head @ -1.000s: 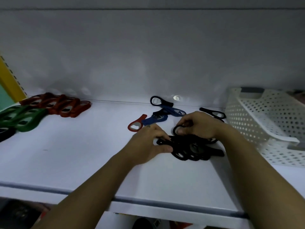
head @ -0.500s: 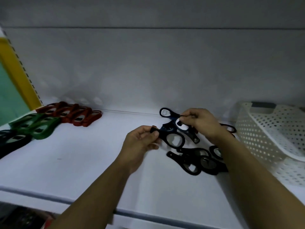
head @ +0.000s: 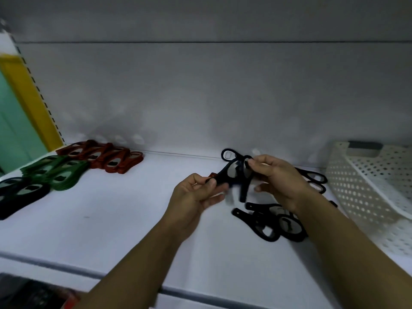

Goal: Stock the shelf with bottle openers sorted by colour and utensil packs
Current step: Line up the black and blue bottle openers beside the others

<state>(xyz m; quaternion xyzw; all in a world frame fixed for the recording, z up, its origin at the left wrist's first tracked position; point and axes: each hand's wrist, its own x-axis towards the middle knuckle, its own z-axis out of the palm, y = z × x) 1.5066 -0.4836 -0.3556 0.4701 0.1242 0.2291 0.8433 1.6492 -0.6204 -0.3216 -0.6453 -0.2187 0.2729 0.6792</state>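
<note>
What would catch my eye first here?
Mid-shelf, the left hand and right hand each grip black plastic bottle openers above a loose black pile. At far left lie sorted rows of red openers and green openers; a white perforated plastic basket sits at right.

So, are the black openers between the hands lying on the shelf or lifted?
Lifted: the left hand and the right hand pinch the black openers above the shelf, with white surface visible underneath.
</note>
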